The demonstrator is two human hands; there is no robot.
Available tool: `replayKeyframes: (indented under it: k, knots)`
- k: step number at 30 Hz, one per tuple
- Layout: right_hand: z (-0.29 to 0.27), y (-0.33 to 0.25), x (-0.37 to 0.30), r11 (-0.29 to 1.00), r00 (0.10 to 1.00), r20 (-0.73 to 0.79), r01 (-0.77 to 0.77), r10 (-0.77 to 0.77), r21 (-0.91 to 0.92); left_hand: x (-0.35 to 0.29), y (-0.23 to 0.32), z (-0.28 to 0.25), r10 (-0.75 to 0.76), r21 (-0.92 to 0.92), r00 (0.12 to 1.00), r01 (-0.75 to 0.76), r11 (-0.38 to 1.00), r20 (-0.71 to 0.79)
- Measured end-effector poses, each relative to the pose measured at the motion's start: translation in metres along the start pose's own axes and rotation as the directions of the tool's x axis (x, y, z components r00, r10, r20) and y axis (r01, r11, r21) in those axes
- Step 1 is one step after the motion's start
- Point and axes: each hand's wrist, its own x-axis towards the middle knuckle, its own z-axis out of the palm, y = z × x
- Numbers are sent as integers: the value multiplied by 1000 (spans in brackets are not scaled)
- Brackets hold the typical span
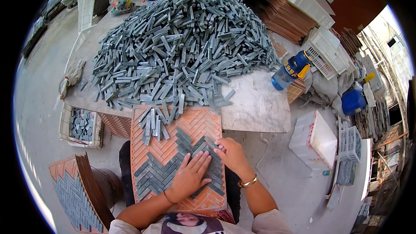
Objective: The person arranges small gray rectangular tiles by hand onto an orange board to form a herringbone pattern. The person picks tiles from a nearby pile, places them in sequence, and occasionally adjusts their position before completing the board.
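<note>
Pinching one skinny grey-green stone strip [210,142] over the right side of the orange tray [162,151] right now, with the thumb and bent index finger of the right hand [232,154] doing the gripping; can't really tell how the other fingers on that hand are tucked. Left hand [190,177] is palm down on the laid strips [151,174] in the middle of the tray, fingers out flat and a bit spread, thumb off to the side. Those strips sit in a zigzag herringbone, but bare orange grooves show along the tray's far left part and at its near edge. A little heap of loose strips [151,126] sits on the tray's far end. Just beyond the tray there's a huge pile [186,47] of the same stuff on a pale board [260,110]. Past the tray's far right corner is a blue bottle [281,78] with a yellow handle. Left of the tray you've got a white crate [82,143] of stone bits, and nearer, a filled panel [78,199] on a stack. Well off to the tray's right, a white box [302,147] is on the floor [271,169].
</note>
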Motion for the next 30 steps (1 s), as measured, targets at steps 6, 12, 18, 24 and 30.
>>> replayKeyframes:
  k: [6,12,18,24,30]
  knots:
    - [2,1,-6,994,999,-45,24,-29,-108,7,-20,-5,-87,40,995,89,995,-49]
    - [6,-6,3,987,991,-64,112,-120,-119,14,-23,-9,-101,11,993,102,995,-54]
    - [2,-4,9,978,999,-17,45,-49,-203,6,-37,-30,-171,-35,976,167,985,-134]
    - [9,-4,55,949,978,-131,119,-163,-292,-4,-28,-18,-123,46,990,126,991,-68]
    - [42,-28,120,959,959,-157,201,-234,-198,-7,-27,-9,-93,121,994,98,988,-49]
